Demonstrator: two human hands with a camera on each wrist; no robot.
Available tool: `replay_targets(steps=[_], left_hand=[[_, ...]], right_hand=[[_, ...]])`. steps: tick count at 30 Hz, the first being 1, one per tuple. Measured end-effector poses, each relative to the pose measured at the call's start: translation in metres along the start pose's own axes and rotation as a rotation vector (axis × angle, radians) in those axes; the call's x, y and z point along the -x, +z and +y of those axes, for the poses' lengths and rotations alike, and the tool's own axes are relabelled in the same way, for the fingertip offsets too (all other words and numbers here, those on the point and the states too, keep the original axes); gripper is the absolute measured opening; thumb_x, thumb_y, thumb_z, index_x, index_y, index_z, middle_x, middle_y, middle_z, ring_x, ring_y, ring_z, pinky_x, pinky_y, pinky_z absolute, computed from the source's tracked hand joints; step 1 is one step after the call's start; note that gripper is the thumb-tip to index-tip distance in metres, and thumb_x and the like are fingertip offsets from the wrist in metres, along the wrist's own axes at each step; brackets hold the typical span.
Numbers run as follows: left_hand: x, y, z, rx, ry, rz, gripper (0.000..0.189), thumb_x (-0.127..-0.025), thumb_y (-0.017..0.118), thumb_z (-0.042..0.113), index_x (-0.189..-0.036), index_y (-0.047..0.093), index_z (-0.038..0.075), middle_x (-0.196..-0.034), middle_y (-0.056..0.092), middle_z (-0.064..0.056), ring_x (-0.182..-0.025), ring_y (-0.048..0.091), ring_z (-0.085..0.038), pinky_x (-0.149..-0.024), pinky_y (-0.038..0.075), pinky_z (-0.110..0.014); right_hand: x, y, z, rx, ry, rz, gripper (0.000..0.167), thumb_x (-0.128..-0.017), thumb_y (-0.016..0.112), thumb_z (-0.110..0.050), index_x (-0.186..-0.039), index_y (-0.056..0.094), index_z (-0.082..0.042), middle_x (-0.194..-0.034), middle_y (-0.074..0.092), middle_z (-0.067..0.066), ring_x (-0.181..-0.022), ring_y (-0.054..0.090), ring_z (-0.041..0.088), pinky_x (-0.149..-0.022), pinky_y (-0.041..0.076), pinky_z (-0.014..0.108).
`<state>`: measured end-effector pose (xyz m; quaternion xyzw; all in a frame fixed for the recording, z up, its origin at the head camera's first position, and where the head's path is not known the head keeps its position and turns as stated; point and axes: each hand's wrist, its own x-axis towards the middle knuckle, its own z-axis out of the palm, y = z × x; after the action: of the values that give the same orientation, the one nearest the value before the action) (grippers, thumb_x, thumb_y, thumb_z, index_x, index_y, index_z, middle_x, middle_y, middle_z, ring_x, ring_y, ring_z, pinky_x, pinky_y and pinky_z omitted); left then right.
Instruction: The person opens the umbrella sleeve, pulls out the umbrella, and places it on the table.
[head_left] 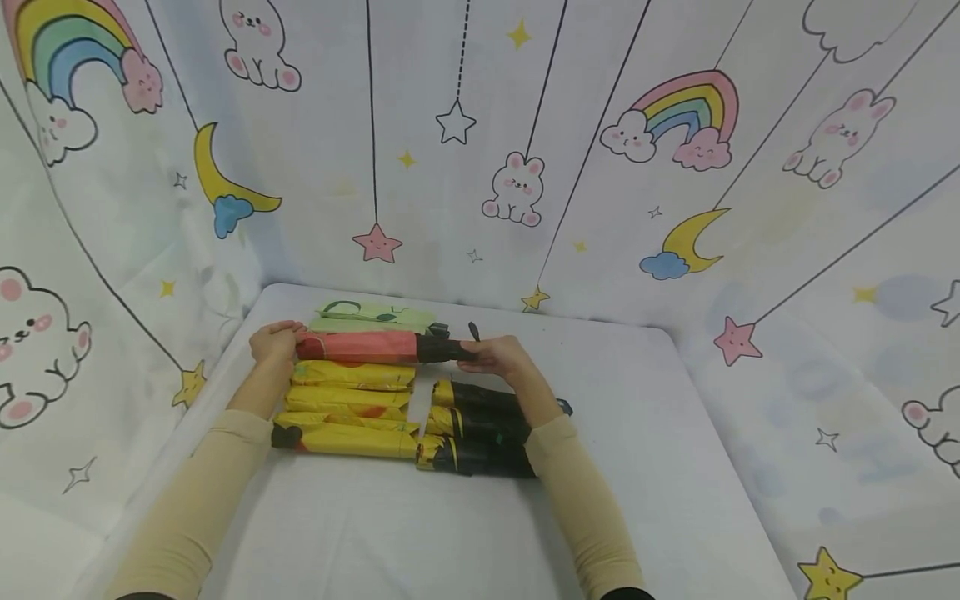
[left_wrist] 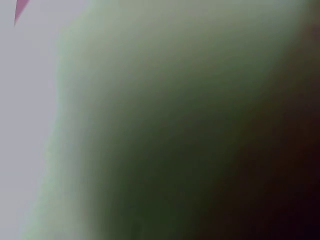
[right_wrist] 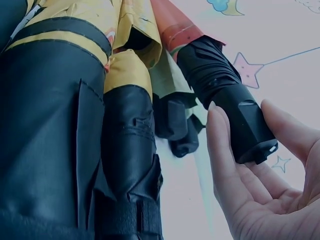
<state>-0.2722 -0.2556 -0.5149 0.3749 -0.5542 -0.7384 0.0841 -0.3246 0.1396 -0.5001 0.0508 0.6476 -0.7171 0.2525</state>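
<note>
A folded compact umbrella in a red-pink cover (head_left: 367, 347) lies level between both hands, in front of the green bundles. At its left end, my left hand (head_left: 274, 340) grips the cover. My right hand (head_left: 501, 357) pinches the black handle end, thumb on one side and fingers on the other; the right wrist view shows this handle (right_wrist: 245, 117) up close. A small dark strap (head_left: 474, 332) sticks up there. Blurred green and dark surfaces fill most of the left wrist view, hiding the left fingers.
Nearer the person lie several yellow folded umbrellas (head_left: 348, 406) in a column, with several black, yellow-edged ones (head_left: 480, 423) to their right. Behind the red one are green folded umbrellas (head_left: 375, 315). All are on a white-covered table (head_left: 622, 400), enclosed by printed cloth walls (head_left: 315, 192).
</note>
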Motion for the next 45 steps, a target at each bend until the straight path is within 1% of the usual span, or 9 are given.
replay_targets(steps=[3, 8, 15, 19, 23, 30, 36, 38, 45], left_hand=[[-0.001, -0.001, 0.001, 0.01, -0.01, -0.012, 0.042, -0.101, 0.059, -0.005, -0.141, 0.059, 0.007, -0.141, 0.064, -0.007, -0.129, 0.063, -0.017, -0.093, 0.057, -0.02], [-0.004, -0.002, 0.002, 0.029, -0.043, -0.046, 0.046, -0.101, 0.059, -0.005, -0.145, 0.055, 0.008, -0.148, 0.059, -0.007, -0.132, 0.061, -0.016, -0.103, 0.054, -0.025], [-0.004, -0.001, 0.002, 0.029, -0.046, -0.057, 0.049, -0.102, 0.057, -0.005, -0.149, 0.052, 0.008, -0.152, 0.056, -0.009, -0.135, 0.059, -0.018, -0.109, 0.051, -0.03], [-0.004, -0.001, 0.002, 0.017, -0.038, -0.058, 0.049, -0.103, 0.056, -0.004, -0.15, 0.052, 0.007, -0.152, 0.056, -0.01, -0.134, 0.059, -0.017, -0.109, 0.051, -0.03], [-0.005, -0.002, 0.003, 0.009, -0.041, -0.058, 0.047, -0.103, 0.055, -0.004, -0.148, 0.053, 0.008, -0.151, 0.057, -0.009, -0.132, 0.061, -0.016, -0.109, 0.051, -0.03], [-0.006, -0.003, 0.002, -0.001, -0.043, -0.058, 0.047, -0.103, 0.057, -0.003, -0.148, 0.053, 0.008, -0.153, 0.056, -0.009, -0.134, 0.059, -0.016, -0.109, 0.051, -0.03], [-0.003, -0.003, 0.002, -0.015, -0.036, -0.057, 0.044, -0.106, 0.05, 0.003, -0.149, 0.051, 0.008, -0.154, 0.055, -0.008, -0.133, 0.06, -0.014, -0.111, 0.049, -0.03], [-0.002, -0.003, 0.002, -0.017, -0.036, -0.059, 0.044, -0.106, 0.05, 0.003, -0.149, 0.051, 0.008, -0.154, 0.055, -0.008, -0.133, 0.06, -0.014, -0.111, 0.049, -0.03], [-0.002, -0.002, 0.002, -0.011, -0.037, -0.059, 0.046, -0.104, 0.052, -0.001, -0.149, 0.052, 0.008, -0.153, 0.055, -0.008, -0.132, 0.06, -0.014, -0.109, 0.05, -0.029]], right_hand=[[0.002, -0.002, 0.0, -0.006, -0.004, -0.003, 0.034, -0.087, 0.083, 0.001, -0.115, 0.069, 0.016, -0.105, 0.076, 0.027, -0.087, 0.078, 0.036, -0.097, 0.058, 0.056], [0.006, -0.008, -0.001, 0.002, -0.016, -0.014, 0.036, -0.088, 0.082, -0.001, -0.117, 0.069, 0.016, -0.105, 0.075, 0.028, -0.087, 0.079, 0.035, -0.097, 0.058, 0.054], [0.01, -0.015, -0.004, 0.025, -0.03, -0.011, 0.037, -0.089, 0.083, -0.003, -0.118, 0.069, 0.015, -0.105, 0.075, 0.028, -0.089, 0.078, 0.035, -0.098, 0.057, 0.055], [0.013, -0.018, -0.006, 0.03, -0.039, -0.005, 0.04, -0.088, 0.083, -0.002, -0.12, 0.067, 0.017, -0.108, 0.075, 0.028, -0.091, 0.078, 0.037, -0.099, 0.056, 0.057], [0.015, -0.022, -0.006, 0.049, -0.033, 0.01, 0.042, -0.089, 0.083, -0.005, -0.121, 0.067, 0.015, -0.108, 0.075, 0.028, -0.09, 0.078, 0.036, -0.097, 0.058, 0.055], [0.018, -0.03, -0.005, 0.024, -0.035, 0.014, 0.042, -0.087, 0.084, -0.001, -0.12, 0.066, 0.018, -0.109, 0.074, 0.028, -0.09, 0.078, 0.037, -0.093, 0.061, 0.053], [0.023, -0.034, -0.006, 0.055, -0.033, 0.019, 0.04, -0.089, 0.083, -0.004, -0.119, 0.067, 0.016, -0.108, 0.075, 0.027, -0.09, 0.078, 0.035, -0.098, 0.057, 0.055], [0.024, -0.036, -0.006, 0.077, -0.036, 0.02, 0.039, -0.09, 0.082, -0.005, -0.12, 0.067, 0.016, -0.107, 0.075, 0.027, -0.089, 0.079, 0.034, -0.098, 0.057, 0.055], [0.029, -0.043, -0.006, 0.081, -0.031, 0.028, 0.045, -0.089, 0.083, -0.008, -0.124, 0.065, 0.016, -0.109, 0.074, 0.027, -0.09, 0.079, 0.033, -0.097, 0.059, 0.052]])
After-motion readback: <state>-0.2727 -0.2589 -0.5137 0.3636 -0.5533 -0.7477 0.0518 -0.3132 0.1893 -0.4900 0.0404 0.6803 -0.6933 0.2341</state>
